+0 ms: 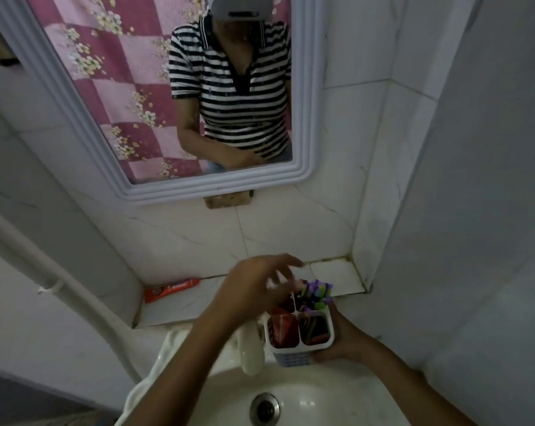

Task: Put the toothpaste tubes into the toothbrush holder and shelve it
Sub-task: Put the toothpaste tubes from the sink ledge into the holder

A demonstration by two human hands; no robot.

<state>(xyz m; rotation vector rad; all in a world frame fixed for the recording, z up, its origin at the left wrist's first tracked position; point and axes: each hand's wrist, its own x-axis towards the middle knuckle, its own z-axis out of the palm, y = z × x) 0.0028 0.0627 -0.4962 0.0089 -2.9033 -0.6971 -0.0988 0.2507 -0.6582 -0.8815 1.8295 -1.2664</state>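
Note:
My right hand [341,339] grips a white toothbrush holder [293,353] from its right side, holding it above the sink's back edge. A red toothpaste tube [283,329] sits in its front-left compartment, dark items fill the front-right one, and purple-and-green toothbrushes [317,293] stick out of the back. My left hand [257,287] hovers just above and left of the holder with fingers spread and nothing in it. Another red toothpaste tube [170,290] lies flat on the tiled ledge [333,272] to the left.
A white sink [290,395] with a metal drain [265,408] lies below the hands. A white tap [252,352] stands left of the holder. A framed mirror [173,96] hangs above the ledge. A white pipe [60,281] runs down the left wall.

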